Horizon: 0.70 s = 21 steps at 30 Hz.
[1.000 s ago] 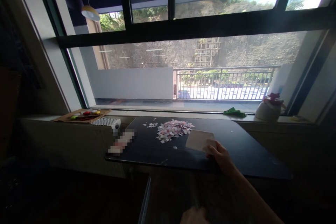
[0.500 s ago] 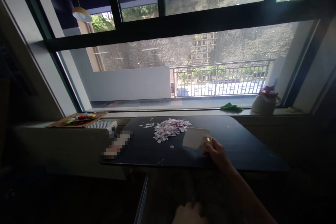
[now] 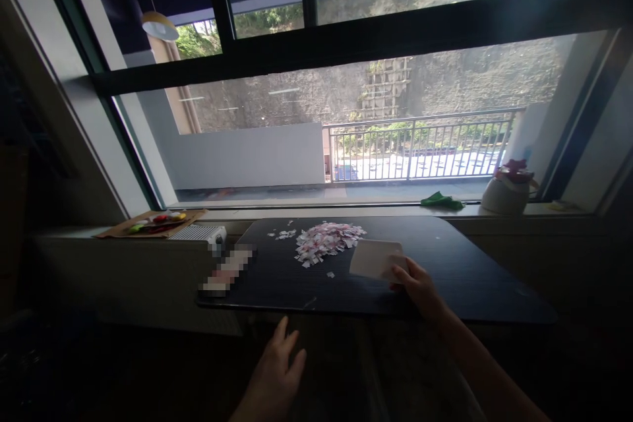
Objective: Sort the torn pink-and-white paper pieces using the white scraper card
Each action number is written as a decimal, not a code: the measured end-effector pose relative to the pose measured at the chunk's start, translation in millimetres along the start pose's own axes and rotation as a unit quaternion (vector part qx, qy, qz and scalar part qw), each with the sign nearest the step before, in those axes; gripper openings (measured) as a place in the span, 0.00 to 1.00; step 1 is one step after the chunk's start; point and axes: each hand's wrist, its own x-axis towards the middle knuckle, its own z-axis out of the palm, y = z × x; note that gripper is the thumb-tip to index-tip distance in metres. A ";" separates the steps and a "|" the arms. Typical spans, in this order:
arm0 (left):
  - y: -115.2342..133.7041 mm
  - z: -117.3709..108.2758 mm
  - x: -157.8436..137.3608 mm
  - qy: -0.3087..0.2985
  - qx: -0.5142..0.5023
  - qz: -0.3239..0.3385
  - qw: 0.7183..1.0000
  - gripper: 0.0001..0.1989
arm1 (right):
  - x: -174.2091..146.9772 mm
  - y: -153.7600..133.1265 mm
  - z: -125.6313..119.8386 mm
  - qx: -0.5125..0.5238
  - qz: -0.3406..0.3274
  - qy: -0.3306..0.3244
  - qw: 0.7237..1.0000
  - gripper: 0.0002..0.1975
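My right hand (image 3: 415,282) grips the near right corner of a pale, translucent, flat rectangular thing (image 3: 374,260) over the table; I cannot tell whether it is a bag or a shallow box. Just left of it lies a heap of small paper pieces (image 3: 324,242), white with pinkish marks. A few loose scraps (image 3: 285,235) are to the left of the heap, and a single scrap (image 3: 330,275) lies in front. Below the table's front edge, my left hand (image 3: 277,362) is raised with its fingers apart, holding nothing.
The dark table (image 3: 459,277) stands against the window sill. A blurred-out phone-like object (image 3: 229,270) lies at its left edge. On the sill are a green cloth (image 3: 442,200), a white jug with a red top (image 3: 507,192), and a brown sheet (image 3: 116,229) with colourful items.
My left hand has come up and left from the bottom of the view, and its fingers have spread. The right hand keeps its hold on the pale thing. The view has shifted slightly.
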 end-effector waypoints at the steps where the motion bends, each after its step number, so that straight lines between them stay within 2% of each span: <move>1: 1.6 4.5 -0.6 -0.013 0.003 -0.002 1.000 0.28 | 0.3 -0.5 -0.7 0.004 0.003 -0.003 1.000 0.20; 4: 6.0 6.8 -6.2 -0.004 0.006 0.003 1.000 0.28 | 1.1 0.0 -5.1 0.015 0.015 -0.006 1.000 0.21; 8: -1.4 -20.6 -7.3 0.116 0.027 0.048 0.992 0.22 | 6.6 3.8 -16.6 0.031 0.024 0.013 0.999 0.19; 11: -2.8 -49.9 18.4 0.219 0.038 0.120 0.968 0.18 | 19.6 5.4 -22.9 0.030 0.017 0.051 0.998 0.17; 14: 2.6 -63.9 65.5 0.295 0.020 0.164 0.941 0.14 | 39.3 3.3 -17.8 0.017 0.004 0.081 0.997 0.15; 18: 0.9 -51.2 114.6 0.322 0.018 0.154 0.934 0.13 | 59.3 -5.1 11.5 -0.002 -0.026 0.059 0.998 0.15; 21: -9.0 -35.3 122.1 0.313 0.016 0.149 0.938 0.12 | 60.7 -10.7 38.5 -0.015 -0.047 0.004 0.999 0.16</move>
